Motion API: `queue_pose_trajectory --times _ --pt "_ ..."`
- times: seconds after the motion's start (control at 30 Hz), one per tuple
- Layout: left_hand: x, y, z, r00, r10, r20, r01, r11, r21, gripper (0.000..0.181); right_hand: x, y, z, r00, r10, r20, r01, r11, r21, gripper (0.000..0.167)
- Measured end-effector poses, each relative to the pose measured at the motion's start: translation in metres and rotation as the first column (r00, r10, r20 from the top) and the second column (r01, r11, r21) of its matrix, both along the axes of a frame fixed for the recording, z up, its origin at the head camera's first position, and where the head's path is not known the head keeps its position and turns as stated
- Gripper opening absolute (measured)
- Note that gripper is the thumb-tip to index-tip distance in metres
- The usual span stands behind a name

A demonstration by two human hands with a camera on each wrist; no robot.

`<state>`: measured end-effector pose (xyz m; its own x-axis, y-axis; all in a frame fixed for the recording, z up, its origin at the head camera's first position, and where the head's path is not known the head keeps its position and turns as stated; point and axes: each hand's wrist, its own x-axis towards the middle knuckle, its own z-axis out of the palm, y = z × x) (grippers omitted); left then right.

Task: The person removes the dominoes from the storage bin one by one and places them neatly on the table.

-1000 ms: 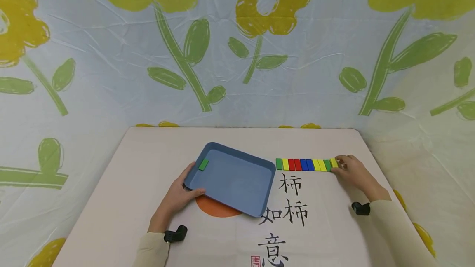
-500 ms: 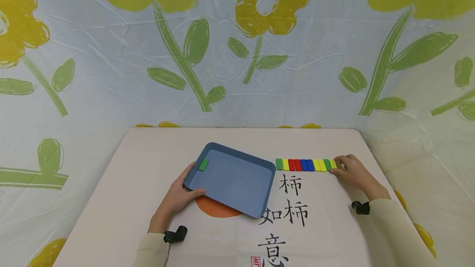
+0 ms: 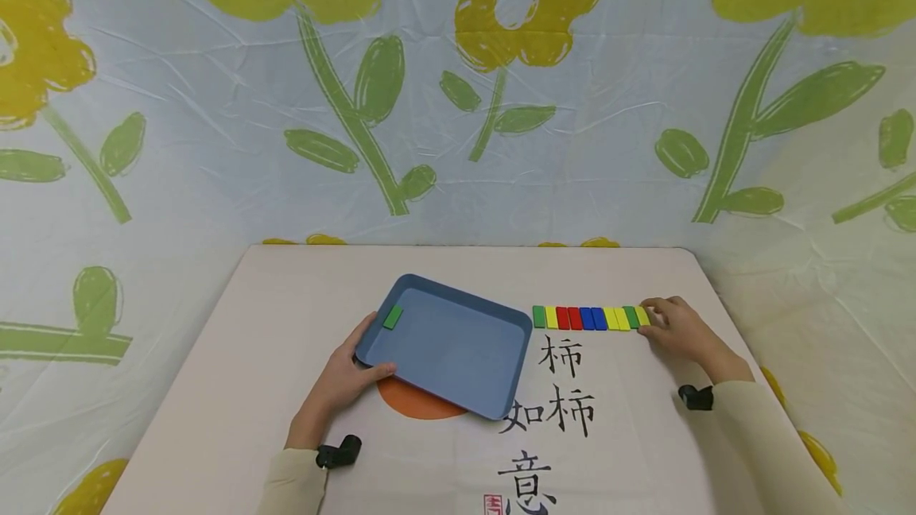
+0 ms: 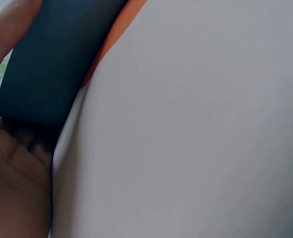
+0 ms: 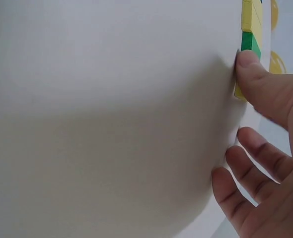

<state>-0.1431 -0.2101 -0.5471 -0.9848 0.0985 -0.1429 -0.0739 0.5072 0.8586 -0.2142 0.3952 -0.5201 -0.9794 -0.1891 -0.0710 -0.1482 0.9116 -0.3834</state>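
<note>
A blue tray (image 3: 458, 356) sits askew on the table, its left corner gripped by my left hand (image 3: 342, 376). The thumb lies over the near rim, and the left wrist view shows curled fingers against the tray's outer wall. Inside the tray, near the left side, lies one green domino (image 3: 393, 317). At the right end of a row of flat coloured dominoes (image 3: 586, 318), my right hand (image 3: 680, 334) pinches the last yellow domino (image 3: 643, 315). Its thumb (image 5: 250, 62) presses the near end; the index finger's contact is hidden in the right wrist view.
The tray's right corner stands close to the row's left green domino (image 3: 539, 316). Black brush characters (image 3: 568, 410) and an orange circle (image 3: 418, 400), partly under the tray, are printed on the pale tabletop (image 3: 215, 420). A flowered cloth (image 3: 572, 181) rises behind.
The yellow domino in my right hand has come down from a raised, slightly tilted position to lie level at the row's right end, beside a green one. My left hand and the tray stay put.
</note>
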Motion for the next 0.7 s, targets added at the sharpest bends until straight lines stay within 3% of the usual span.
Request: queue_pose_trajectory --times 0.23,0.53,0.7 --pt "-0.0003 -0.0006 -0.0003 1.0 -0.003 -0.004 0.003 1.0 -0.002 0.101 -0.001 -0.0028 0.0003 0.997 0.072 -0.032 -0.071 0.997 0.027 0.051" --pt "0.0006 -0.0007 -0.0003 1.0 -0.003 -0.008 0.003 1.0 -0.002 0.1 0.0007 -0.0048 0.0015 0.996 0.086 -0.031 -0.084 0.995 0.046 0.047" --pt "-0.0007 -0.0011 -0.0014 1.0 -0.007 -0.01 0.006 1.0 -0.008 0.101 0.0011 -0.0033 0.003 0.997 0.075 -0.013 -0.074 0.997 0.01 0.057"
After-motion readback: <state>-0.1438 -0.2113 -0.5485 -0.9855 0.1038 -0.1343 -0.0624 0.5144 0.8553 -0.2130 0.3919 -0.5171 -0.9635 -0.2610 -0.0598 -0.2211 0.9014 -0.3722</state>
